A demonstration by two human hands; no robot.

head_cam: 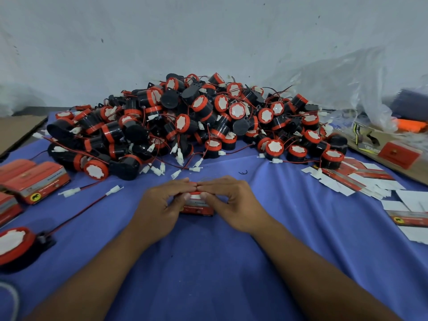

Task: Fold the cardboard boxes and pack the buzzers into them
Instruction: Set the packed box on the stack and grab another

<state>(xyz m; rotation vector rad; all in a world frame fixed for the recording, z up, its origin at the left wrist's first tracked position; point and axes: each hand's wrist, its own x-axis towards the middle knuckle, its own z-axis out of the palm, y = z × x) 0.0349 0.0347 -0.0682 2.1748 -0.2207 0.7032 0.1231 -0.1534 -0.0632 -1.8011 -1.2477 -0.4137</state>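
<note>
A small red cardboard box (196,207) stands on the blue cloth at the centre. My left hand (163,206) and my right hand (234,203) both grip it, fingers curled over its top and thumbs on its front, fingertips meeting above it. Most of the box is hidden by my fingers. Behind it rises a large pile of black and red buzzers (192,121) with red wires and white plugs. One loose buzzer (15,247) lies at the near left, its wire running toward the centre. Flat unfolded boxes (354,179) lie at the right.
Folded red boxes (34,179) sit at the left edge. More flat boxes (410,218) lie at the far right. A cardboard sheet (393,156) with a red box and clear plastic bags (347,82) occupies the back right. A grey wall stands behind.
</note>
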